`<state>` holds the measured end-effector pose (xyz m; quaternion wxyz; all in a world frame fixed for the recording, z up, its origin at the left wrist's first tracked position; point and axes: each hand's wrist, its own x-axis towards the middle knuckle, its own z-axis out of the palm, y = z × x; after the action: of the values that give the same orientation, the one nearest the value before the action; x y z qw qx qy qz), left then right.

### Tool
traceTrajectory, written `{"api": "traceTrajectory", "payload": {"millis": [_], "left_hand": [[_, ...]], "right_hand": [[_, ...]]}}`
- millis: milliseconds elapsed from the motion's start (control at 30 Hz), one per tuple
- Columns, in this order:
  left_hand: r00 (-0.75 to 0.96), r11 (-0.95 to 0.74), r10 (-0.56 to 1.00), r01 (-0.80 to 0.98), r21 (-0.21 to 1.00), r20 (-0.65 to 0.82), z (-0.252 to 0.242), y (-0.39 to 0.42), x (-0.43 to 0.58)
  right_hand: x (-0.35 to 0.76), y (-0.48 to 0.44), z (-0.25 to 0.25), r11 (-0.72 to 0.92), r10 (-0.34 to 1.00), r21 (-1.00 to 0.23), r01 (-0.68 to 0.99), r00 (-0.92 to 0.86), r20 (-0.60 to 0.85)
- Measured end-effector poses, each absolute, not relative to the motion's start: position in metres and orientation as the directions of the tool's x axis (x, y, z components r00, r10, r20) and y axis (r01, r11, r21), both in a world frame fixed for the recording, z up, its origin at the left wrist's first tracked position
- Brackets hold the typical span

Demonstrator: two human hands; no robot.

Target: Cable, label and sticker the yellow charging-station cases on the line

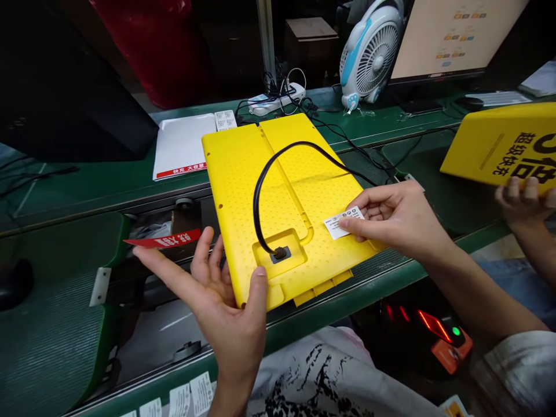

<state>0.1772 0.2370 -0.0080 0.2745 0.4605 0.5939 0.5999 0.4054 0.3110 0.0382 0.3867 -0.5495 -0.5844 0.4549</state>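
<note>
A yellow perforated panel (282,191) lies back side up on the green bench, with a black cable (260,191) looping from a socket near its lower edge. My left hand (221,307) grips the panel's lower left corner, thumb on top, while its index finger carries a red label strip (167,239). My right hand (391,217) pinches a small white printed sticker (343,223) against the panel's right edge.
Another person's hand (525,197) holds a second yellow panel (499,145) at the right. A white fan (371,52), a monitor (452,35), a power strip (278,98) and a white envelope (182,145) sit at the back. Loose stickers (191,394) lie on the near edge.
</note>
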Motion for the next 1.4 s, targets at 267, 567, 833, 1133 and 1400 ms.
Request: {"api": "traceTrajectory", "payload": {"millis": [267,567,833,1133,1400], "left_hand": [[-0.414,-0.15,0.879,0.235,0.96,0.238,-0.0082,0.2361,0.1763],[-0.418,-0.139,0.882,0.215,0.967,0.219,-0.0081,0.236,0.1762],[-0.398,-0.151,0.886,0.235,0.96,0.237,-0.0081,0.2346,0.1755],[-0.395,-0.166,0.882,0.251,0.954,0.258,-0.008,0.2341,0.175],[-0.395,-0.163,0.883,0.247,0.955,0.253,-0.0091,0.2348,0.1754]], "right_hand": [[0.4033,0.311,0.0401,-0.061,0.993,-0.96,0.274,-0.083,-0.087],[0.4018,0.3108,0.0416,-0.052,0.993,-0.955,0.292,-0.09,-0.081],[0.4001,0.3115,0.0458,-0.095,0.988,-0.94,0.329,-0.088,-0.131],[0.3999,0.3114,0.045,-0.087,0.988,-0.934,0.346,-0.088,-0.124],[0.3991,0.313,0.0432,-0.069,0.987,-0.911,0.406,-0.105,-0.121]]}}
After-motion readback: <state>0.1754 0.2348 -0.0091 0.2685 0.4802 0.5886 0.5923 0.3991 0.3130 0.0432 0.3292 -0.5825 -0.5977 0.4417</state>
